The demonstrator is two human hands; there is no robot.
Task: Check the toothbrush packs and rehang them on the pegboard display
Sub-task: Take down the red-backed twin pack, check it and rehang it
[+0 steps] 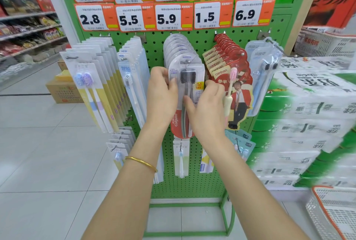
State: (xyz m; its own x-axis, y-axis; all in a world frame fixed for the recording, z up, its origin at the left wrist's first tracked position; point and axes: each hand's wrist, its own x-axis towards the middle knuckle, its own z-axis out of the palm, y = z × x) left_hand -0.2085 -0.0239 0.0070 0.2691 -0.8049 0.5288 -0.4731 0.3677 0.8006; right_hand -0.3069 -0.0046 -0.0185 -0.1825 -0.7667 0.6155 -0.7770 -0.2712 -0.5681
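The green pegboard [192, 185] is crowded, with its rows nearly touching. The front Colgate toothbrush pack [187, 83] sits at the tip of the middle peg [187, 61] (the hands hide parts of it). The left hand [162, 93] grips its left edge. The right hand [207, 108] grips its right edge, squeezed against the red canban packs [221, 66].

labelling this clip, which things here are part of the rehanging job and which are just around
Job: Colgate pack, gripped by left hand and right hand; canban packs; pegboard.
Just around: price tags, cardboard box, white basket, stacked paper packs.
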